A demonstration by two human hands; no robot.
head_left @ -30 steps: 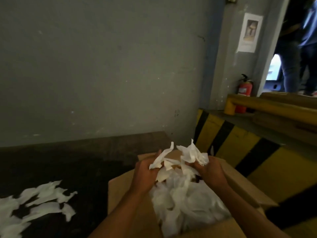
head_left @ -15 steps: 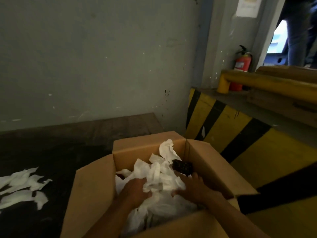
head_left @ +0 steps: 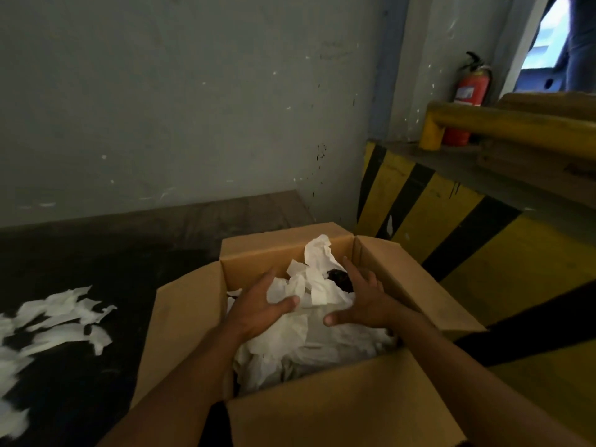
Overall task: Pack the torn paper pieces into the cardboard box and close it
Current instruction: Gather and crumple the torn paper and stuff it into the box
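An open cardboard box point(head_left: 187, 321) stands on the dark floor with all flaps spread outward. White torn paper pieces point(head_left: 309, 343) fill it in a crumpled heap. My left hand point(head_left: 258, 308) rests palm-down on the heap with its fingers spread and nothing gripped. My right hand point(head_left: 364, 298) hovers just above the paper on the right, fingers apart, empty. A small dark object point(head_left: 340, 279) lies among the paper by my right fingers. More torn paper pieces point(head_left: 54, 321) lie loose on the floor at the left.
A grey wall point(head_left: 193, 108) stands close behind the box. A yellow-and-black striped ledge point(head_left: 451, 227) runs along the right, with a yellow rail point(head_left: 516, 124) and a red fire extinguisher point(head_left: 471, 91) above it. A person's legs show in the doorway at top right.
Both hands dropped the bunch of paper they held above the box, pressed it into the heap, then opened and lifted slightly. The camera tilted down.
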